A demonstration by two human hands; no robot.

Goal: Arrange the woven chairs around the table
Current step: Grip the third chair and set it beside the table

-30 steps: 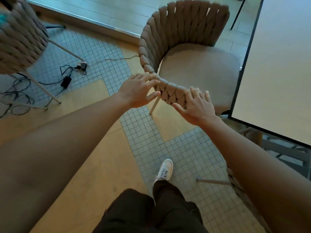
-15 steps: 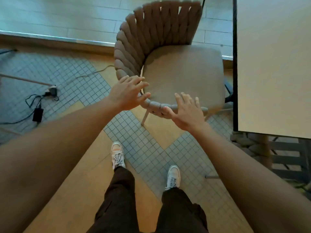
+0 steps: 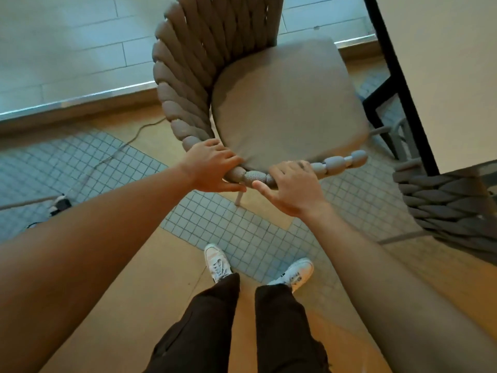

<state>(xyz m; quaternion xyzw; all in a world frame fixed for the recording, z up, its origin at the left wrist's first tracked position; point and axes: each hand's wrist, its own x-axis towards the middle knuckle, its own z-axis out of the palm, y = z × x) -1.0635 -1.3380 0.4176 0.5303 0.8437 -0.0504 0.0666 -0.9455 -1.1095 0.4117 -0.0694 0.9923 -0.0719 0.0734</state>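
A woven chair [image 3: 285, 103] with a thick braided grey-brown back and a taupe seat cushion stands in front of me, its open side facing the table [image 3: 443, 76] on the right. My left hand [image 3: 212, 168] is wrapped over the near braided rim at the corner. My right hand [image 3: 293, 187] grips the same rim just to the right, thumb underneath. The table has a pale top with a black edge. A second woven chair [image 3: 451, 211] shows at the right edge, partly under the table.
The floor is wood planks with patches of small grey tiles. A cable and power adapter [image 3: 60, 204] lie on the floor at left. A metal threshold strip [image 3: 80, 99] runs across behind the chair. My white shoes [image 3: 217, 263] stand below the chair.
The chair has come closer to the table, and I have stepped after it. Both hands have closed round the near rim, where before they only rested on it with fingers spread.
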